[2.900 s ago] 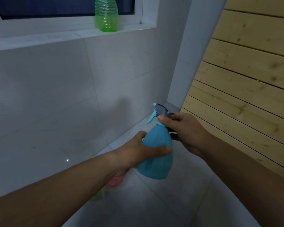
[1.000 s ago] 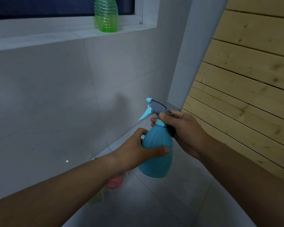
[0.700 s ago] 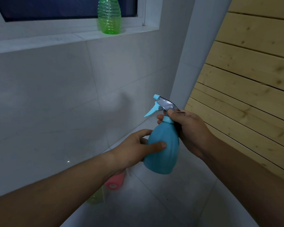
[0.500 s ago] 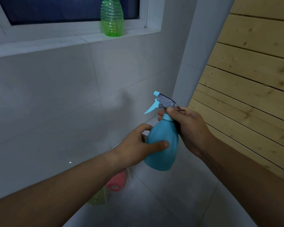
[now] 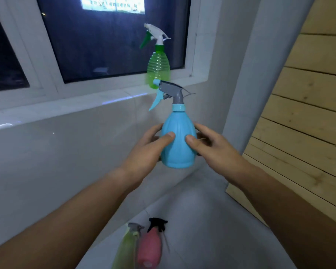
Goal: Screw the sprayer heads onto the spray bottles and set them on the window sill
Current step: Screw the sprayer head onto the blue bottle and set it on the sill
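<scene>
A blue spray bottle (image 5: pixel 177 144) with a grey and blue sprayer head (image 5: pixel 168 92) on its neck is held upright in the air, below the window sill (image 5: pixel 70 105). My left hand (image 5: pixel 149 150) grips its left side and my right hand (image 5: pixel 211 148) its right side, thumbs on the front. A green spray bottle (image 5: pixel 158 69) with a white and green sprayer head stands on the sill behind it. On the floor below lie a pink bottle (image 5: pixel 149 249) with a black sprayer head (image 5: pixel 157 224) and a yellow-green bottle (image 5: pixel 127 249) with a grey head.
A dark window (image 5: pixel 113 39) with a white frame is above the sill. A white tiled wall (image 5: pixel 66 162) runs below it. A wooden slatted panel (image 5: pixel 306 121) stands close on the right, beside a white pillar (image 5: pixel 260 65).
The blue bottle has risen toward the sill. My right hand has left the sprayer head and now holds the bottle's body. The view has tilted up, showing the whole green bottle.
</scene>
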`<move>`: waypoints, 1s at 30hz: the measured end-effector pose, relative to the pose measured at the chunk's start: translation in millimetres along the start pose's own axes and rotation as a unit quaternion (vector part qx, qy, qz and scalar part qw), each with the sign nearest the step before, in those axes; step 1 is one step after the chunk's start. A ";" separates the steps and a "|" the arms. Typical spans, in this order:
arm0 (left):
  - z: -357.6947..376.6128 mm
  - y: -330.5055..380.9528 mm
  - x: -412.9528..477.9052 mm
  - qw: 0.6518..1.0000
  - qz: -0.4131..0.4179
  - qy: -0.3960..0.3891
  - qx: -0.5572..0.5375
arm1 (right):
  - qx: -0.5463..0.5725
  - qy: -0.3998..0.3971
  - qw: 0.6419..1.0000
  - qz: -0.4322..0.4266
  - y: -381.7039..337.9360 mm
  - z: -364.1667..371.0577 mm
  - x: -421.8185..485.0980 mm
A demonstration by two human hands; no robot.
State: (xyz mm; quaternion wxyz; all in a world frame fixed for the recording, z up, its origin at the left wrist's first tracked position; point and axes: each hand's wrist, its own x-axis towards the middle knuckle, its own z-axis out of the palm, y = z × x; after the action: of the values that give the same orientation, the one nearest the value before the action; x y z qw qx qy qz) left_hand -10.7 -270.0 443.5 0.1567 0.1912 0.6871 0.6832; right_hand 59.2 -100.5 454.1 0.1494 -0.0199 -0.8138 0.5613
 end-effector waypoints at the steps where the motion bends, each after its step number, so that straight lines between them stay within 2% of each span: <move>1: -8.0 10.1 8.6 1.000 0.010 0.016 0.005 | -0.030 0.012 0.999 -0.005 -7.6 2.0 16.2; 5: -37.1 46.9 45.7 0.993 0.074 0.079 0.057 | -0.003 0.057 0.998 -0.033 -34.1 16.5 81.6; 9: -65.2 80.3 84.7 0.973 0.140 0.136 0.121 | 0.054 0.060 0.995 -0.059 -58.6 31.9 140.1; 17: -97.7 98.9 139.8 0.967 0.142 0.180 0.115 | 0.036 0.065 0.992 -0.107 -64.5 59.3 213.0; 25: -106.2 87.5 157.2 0.961 0.120 0.201 0.145 | -0.029 0.074 0.992 -0.099 -50.5 76.3 235.6; 30: -107.4 84.9 160.7 0.955 0.111 0.221 0.165 | -0.030 0.077 0.991 -0.108 -45.8 78.6 238.3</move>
State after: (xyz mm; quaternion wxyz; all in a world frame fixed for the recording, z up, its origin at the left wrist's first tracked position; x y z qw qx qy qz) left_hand -198.8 -288.3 537.5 -0.1091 0.1337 0.7820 0.5989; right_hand -182.9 -141.0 523.3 0.2706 0.0204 -0.8138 0.5139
